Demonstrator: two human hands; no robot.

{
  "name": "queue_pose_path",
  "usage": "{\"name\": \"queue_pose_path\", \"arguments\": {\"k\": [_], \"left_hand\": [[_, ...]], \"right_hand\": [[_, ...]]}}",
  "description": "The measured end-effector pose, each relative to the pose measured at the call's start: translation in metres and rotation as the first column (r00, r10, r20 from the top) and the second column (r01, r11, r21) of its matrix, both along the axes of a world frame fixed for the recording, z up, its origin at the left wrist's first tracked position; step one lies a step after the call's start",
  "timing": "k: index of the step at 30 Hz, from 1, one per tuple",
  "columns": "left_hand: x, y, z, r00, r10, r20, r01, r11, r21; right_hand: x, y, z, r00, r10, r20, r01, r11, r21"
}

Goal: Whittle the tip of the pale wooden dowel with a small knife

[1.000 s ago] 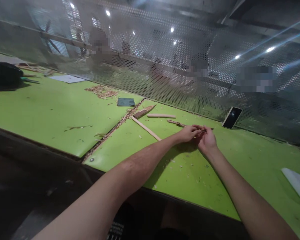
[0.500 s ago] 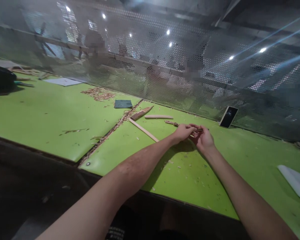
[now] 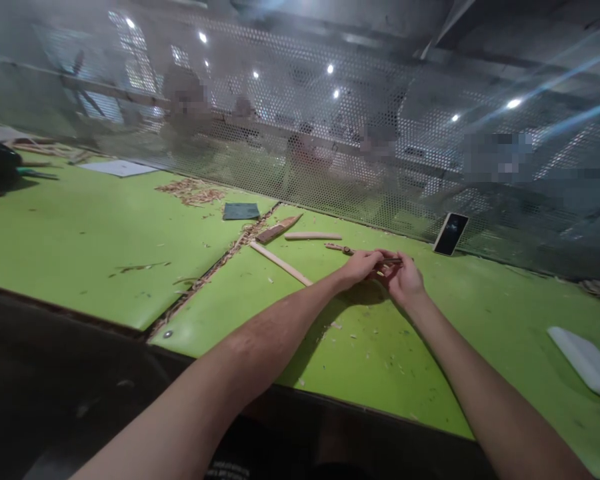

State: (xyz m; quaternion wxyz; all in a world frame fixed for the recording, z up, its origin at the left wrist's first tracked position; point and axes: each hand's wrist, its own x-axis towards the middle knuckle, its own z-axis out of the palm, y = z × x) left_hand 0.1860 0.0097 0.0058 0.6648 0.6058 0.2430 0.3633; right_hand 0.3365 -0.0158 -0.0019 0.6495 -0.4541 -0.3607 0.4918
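Note:
Both hands meet over the green table [image 3: 400, 360]. My left hand [image 3: 364, 267] and my right hand [image 3: 405, 277] have their fingers closed around a thin dark stick [image 3: 391, 261], mostly hidden by the fingers. Just left of my left hand lies a small brown carved piece [image 3: 337, 247]. Farther left are a pale curved wooden strip [image 3: 314, 236], a pale straight stick [image 3: 281, 263] beside my left forearm, and a brown pointed blade-like piece [image 3: 279, 229] near the table seam.
Wood shavings [image 3: 193, 192] and a dark green sheet [image 3: 241, 211] lie at the back left. A phone [image 3: 451, 234] leans near the mesh screen [image 3: 360, 167]. A white object [image 3: 585, 363] rests at the right. People show dimly behind the mesh.
The view has shifted slightly, so the table items appear a little farther left. The dark stick shows a bit more between my hands, which remain together.

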Motion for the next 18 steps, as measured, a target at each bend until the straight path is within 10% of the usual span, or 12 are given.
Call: {"name": "queue_pose_path", "arguments": {"k": [18], "left_hand": [[-0.001,0.012,-0.006,0.969,-0.014,0.245,0.054,0.986,-0.158]], "right_hand": [[-0.012,-0.013,0.015,0.999,0.036,-0.024,-0.036,0.999,-0.002]]}}
